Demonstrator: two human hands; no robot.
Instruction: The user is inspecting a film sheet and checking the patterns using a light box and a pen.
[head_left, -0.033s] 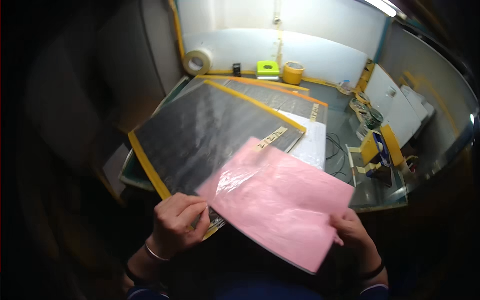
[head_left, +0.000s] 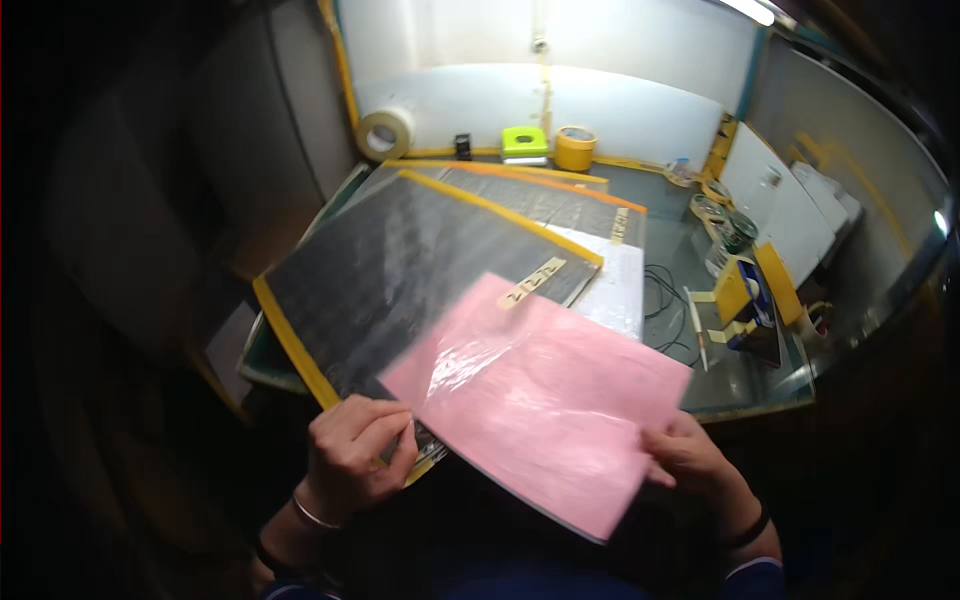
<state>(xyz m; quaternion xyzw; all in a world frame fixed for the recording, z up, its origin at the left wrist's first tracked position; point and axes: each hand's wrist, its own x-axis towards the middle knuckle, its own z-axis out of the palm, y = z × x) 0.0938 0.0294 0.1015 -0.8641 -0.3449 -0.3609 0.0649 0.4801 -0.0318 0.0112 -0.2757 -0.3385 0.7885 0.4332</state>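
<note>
While gripping the pink sheet [head_left: 540,400] by its right side with the right hand [head_left: 690,450], also pinches, by the look of it, the near edge of the dark folder [head_left: 390,230] with the left hand [head_left: 358,445], with its fingers curled in tight. Holds the sheet partly over the folder and partly out past the near edge of the table [head_left: 672,235].

Looks only part done. Has the sheet's far corner under the label [head_left: 532,283], so probably under the folder's clear front too. Shows a bright shine on the left of the pink, maybe from that same front. Cannot tell just how much is inside. Is not squared up with the folder, and not let go by either hand: both left to do, at a guess.

Runs the long way on a slant, from upper left down to lower right. Points one short side up and left, over the folder, and the other down and right, by the right hand. Aims the top corner away, at the label.
</note>
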